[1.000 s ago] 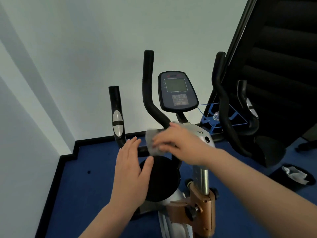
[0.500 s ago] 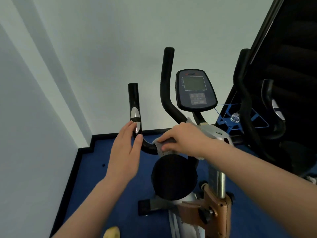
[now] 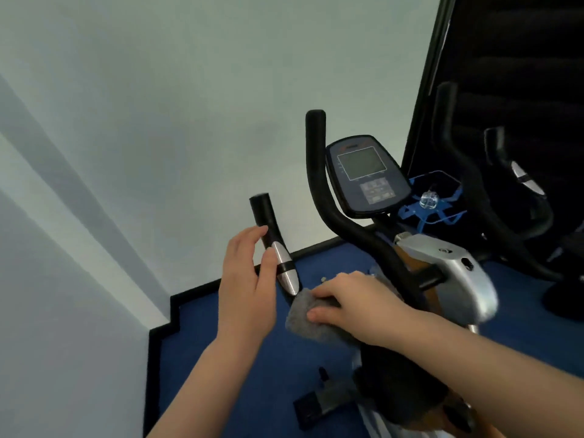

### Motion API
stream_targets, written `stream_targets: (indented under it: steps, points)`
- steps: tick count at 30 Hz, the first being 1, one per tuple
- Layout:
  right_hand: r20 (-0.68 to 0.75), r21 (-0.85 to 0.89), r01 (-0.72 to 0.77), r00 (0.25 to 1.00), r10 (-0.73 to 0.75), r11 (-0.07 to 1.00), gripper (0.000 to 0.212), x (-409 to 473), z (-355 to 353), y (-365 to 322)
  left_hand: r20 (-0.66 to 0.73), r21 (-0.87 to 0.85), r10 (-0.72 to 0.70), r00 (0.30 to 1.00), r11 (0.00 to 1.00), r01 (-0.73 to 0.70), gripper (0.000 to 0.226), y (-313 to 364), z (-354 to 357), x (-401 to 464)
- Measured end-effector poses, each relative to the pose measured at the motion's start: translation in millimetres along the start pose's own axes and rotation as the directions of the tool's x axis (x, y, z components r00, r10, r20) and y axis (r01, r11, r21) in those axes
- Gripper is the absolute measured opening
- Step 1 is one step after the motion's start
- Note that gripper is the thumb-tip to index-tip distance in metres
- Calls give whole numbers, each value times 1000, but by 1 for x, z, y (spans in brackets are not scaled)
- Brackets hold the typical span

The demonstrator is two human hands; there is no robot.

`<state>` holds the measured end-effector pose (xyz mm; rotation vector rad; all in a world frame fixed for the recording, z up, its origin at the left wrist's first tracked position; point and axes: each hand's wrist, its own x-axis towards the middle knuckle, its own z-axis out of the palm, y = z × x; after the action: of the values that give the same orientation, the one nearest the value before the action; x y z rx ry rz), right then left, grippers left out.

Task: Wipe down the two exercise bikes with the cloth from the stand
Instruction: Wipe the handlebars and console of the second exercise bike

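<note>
Head cam: your right hand (image 3: 357,306) has fingers clamped on the grey cloth (image 3: 311,322), pressed on the bike's handlebar (image 3: 316,191) base. Your left hand (image 3: 248,282), fingers loosely apart, sits just beside the short grip (image 3: 273,245), w/ the cloth below its fingertips.

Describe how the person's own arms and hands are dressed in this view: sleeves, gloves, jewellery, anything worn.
Both forearms are bare up to the frame edge, with no sleeve in view. The left hand and the right hand wear no gloves. No ring, watch or bracelet shows on the fingers or wrists that are visible. No markings show either.
</note>
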<state>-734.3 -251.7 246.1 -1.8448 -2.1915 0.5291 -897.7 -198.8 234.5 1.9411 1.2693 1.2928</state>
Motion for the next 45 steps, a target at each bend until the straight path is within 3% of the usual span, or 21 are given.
stream_targets:
  steps: [3, 8, 11, 14, 19, 23, 27, 29, 32, 35, 38, 41, 42, 45]
  points:
    - [-72, -5, -96, 993, 96, 995, 42, -13, 7, -2, 67, -14, 98, 993, 995, -97, 41, -7, -6, 25]
    - [-244, -269, -328, 933, 265, 905, 45, -10, 36, -45, 145, -72, 174, 974, 984, -165, 40, -22, -16, 61]
    - [-415, -53, -465, 815, 404, 884, 34, 28, 42, -74, 136, -136, 207, 969, 973, -189, 31, -29, -22, 79]
    - [-457, 10, -511, 762, 459, 859, 35, 53, 49, -73, 165, -206, 239, 957, 957, -203, 30, -34, -28, 92]
    - [-502, 67, -486, 738, 450, 871, 46, 36, 64, -73, 261, -342, 228, 938, 930, -131, 31, -40, -39, 108]
    - [-557, 44, -535, 688, 465, 844, 36, 77, 52, -82, 278, -451, 169, 946, 892, -27, 34, -39, -43, 114]
    - [-553, -25, -513, 722, 416, 858, 34, 113, 33, -80, 294, -522, 158, 943, 853, 20, 38, -41, -42, 117]
    - [-549, 123, -454, 710, 442, 882, 32, 117, 27, -79, 302, -529, 148, 942, 848, 36, 35, -43, -41, 119]
    - [-567, 396, -224, 704, 428, 891, 30, 127, 11, -83, 285, -505, 129, 950, 862, 35, 31, -43, -40, 122]
    - [-587, 405, -57, 748, 308, 912, 16, 140, -11, -80, 266, -513, 104, 958, 857, 50, 27, -42, -40, 120]
    - [-573, 412, -32, 768, 286, 910, 23, 144, -17, -71, 262, -501, 86, 961, 863, 60, 27, -42, -38, 113]
    - [-604, 558, -104, 629, 489, 824, 25, 146, -5, -76, 254, -492, 116, 960, 870, 26, 27, -41, -37, 107]
    - [-605, 492, -215, 612, 509, 844, 21, 144, -2, -76, 259, -488, 121, 958, 873, 21, 27, -41, -37, 106]
    - [-528, 90, -539, 687, 498, 838, 26, 121, 20, -72, 310, -466, 160, 937, 885, 4, 31, -41, -36, 107]
